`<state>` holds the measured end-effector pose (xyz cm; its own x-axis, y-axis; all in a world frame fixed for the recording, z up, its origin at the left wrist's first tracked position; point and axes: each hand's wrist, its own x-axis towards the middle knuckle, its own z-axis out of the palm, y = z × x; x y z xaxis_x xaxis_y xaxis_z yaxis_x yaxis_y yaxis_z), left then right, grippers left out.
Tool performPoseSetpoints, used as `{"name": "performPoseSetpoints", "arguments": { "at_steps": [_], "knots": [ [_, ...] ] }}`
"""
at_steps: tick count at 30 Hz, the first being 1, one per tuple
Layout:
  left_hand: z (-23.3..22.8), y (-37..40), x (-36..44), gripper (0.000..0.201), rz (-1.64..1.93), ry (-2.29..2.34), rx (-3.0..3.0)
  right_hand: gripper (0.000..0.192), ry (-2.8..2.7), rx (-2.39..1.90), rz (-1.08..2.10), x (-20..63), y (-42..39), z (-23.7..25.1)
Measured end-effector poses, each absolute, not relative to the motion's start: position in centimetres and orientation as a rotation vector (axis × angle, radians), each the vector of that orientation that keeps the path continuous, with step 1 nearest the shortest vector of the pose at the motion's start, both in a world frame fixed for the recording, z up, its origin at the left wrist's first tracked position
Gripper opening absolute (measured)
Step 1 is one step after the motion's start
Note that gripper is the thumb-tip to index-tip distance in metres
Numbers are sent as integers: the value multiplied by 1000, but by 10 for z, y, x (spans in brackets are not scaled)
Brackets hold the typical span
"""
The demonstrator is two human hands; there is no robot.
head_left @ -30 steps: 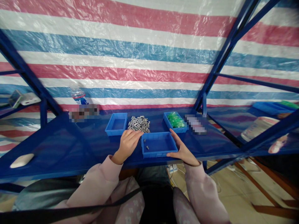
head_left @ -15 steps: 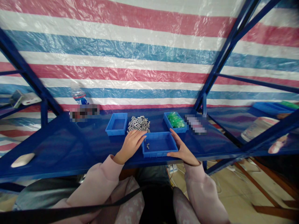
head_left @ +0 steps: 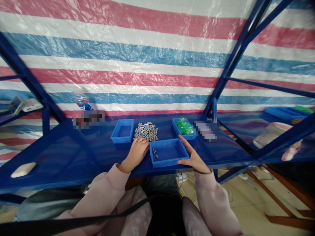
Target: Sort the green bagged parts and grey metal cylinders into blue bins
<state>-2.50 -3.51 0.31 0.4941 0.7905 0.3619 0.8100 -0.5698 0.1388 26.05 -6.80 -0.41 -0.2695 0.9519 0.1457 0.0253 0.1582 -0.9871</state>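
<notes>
My right hand (head_left: 191,155) grips the right end of a shallow blue plastic bin (head_left: 169,150), thumb at the front corner and fingers along the far side. Inside the bin, a few small metal screws (head_left: 155,153) lie near its left wall. My left hand (head_left: 138,152) is just left of this bin, its fingers bent down together at the near edge of a pile of small grey metal parts (head_left: 146,130). Its fingertips are partly hidden, so anything between them cannot be made out.
Another blue bin (head_left: 122,129) stands left of the pile. A third bin (head_left: 188,136) at the right holds green plastic-wrapped items (head_left: 185,126). A bottle (head_left: 83,102) stands at the back left, and a white mouse-like object (head_left: 24,169) lies front left. Blue frame posts (head_left: 222,78) rise at the right.
My left hand has moved off the bin's left rim, slightly left and down, to the pile's near edge. The held bin has turned slightly, and the screws in it have shifted.
</notes>
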Motion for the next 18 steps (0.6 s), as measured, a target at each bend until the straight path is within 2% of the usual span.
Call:
{"name": "performPoseSetpoints", "arguments": {
  "at_steps": [9, 18],
  "knots": [
    [0, -35, -26, 19, -590, -1397, -2648, 112, -1454, -965, 1264, 262, -69, -6],
    [-2, -32, -28, 15, -729, -1467, -2595, 108, -1421, -946, 1258, 264, -67, -11]
  ]
}}
